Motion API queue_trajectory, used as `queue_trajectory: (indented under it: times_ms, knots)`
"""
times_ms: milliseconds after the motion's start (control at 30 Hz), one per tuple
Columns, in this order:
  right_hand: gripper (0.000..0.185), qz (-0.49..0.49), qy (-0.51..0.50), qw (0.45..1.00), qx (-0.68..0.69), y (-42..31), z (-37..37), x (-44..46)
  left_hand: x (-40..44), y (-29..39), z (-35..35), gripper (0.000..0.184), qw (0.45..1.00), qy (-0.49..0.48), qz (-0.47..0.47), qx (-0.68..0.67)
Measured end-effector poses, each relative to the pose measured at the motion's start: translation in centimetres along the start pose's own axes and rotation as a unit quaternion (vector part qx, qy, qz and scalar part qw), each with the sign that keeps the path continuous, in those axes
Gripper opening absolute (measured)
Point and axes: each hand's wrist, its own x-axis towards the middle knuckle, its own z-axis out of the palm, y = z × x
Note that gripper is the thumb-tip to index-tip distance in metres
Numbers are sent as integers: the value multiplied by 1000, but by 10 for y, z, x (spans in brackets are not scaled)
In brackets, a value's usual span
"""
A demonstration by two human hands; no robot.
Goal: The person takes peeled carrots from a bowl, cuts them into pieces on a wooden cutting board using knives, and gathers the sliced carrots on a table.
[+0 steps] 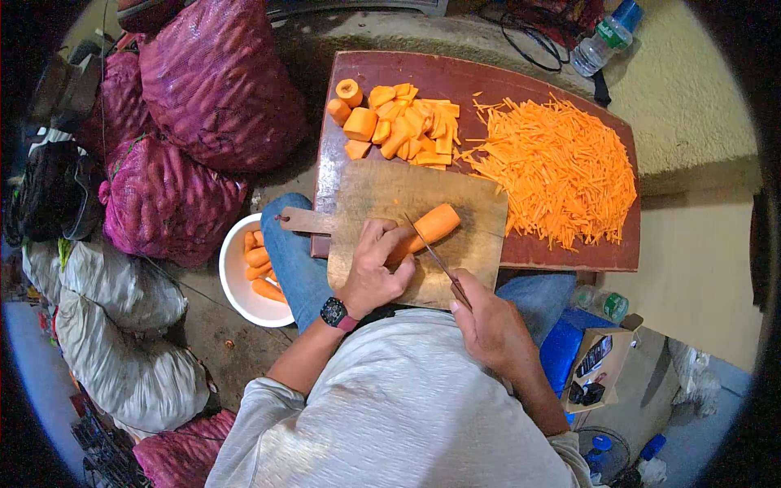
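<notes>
A peeled carrot (439, 224) lies slanted on a wooden cutting board (366, 187). My left hand (377, 267), with a watch on its wrist, grips the carrot's near end. In my right hand (492, 325) is a knife (431, 250), its fingers wrapped round the handle. The blade rests across the carrot, just beyond my left fingers; how deep it sits I cannot tell. Behind the board, carrot chunks and slices (407, 126) are heaped on a dark red tabletop (480, 69). To their right spreads a large pile of carrot shreds (561, 171).
A white basin (232, 285) with several whole carrots stands on the floor by my left knee. Full pink mesh sacks (220, 81) and pale sacks (122, 358) crowd the left side. A plastic bottle (606, 41) is at the back right; an open box (598, 366) sits near my right side.
</notes>
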Motion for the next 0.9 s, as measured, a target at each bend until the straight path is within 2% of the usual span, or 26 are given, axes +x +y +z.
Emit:
queue_trajectory:
  times_ms: [167,300,367,500,667,900]
  knots:
    - [44,3,-7,1000,6,-1,-2,1,-2,-3,-3,39,995,41,-39,-76]
    - [49,16,-44,999,-3,1,-5,3,-3,-6,-3,43,995,41,-39,-83]
    - [48,14,-45,999,-4,5,-5,4,-2,-5,-3,40,998,39,-2,-49]
    - [47,19,-63,998,0,0,-10,7,-3,-1,-4,38,999,33,4,-32]
    - [46,29,-72,997,-7,-4,-11,12,-1,1,-10,34,993,87,-44,-61]
    - [48,19,-62,998,10,2,-8,14,0,-4,-9,29,991,94,-60,-75]
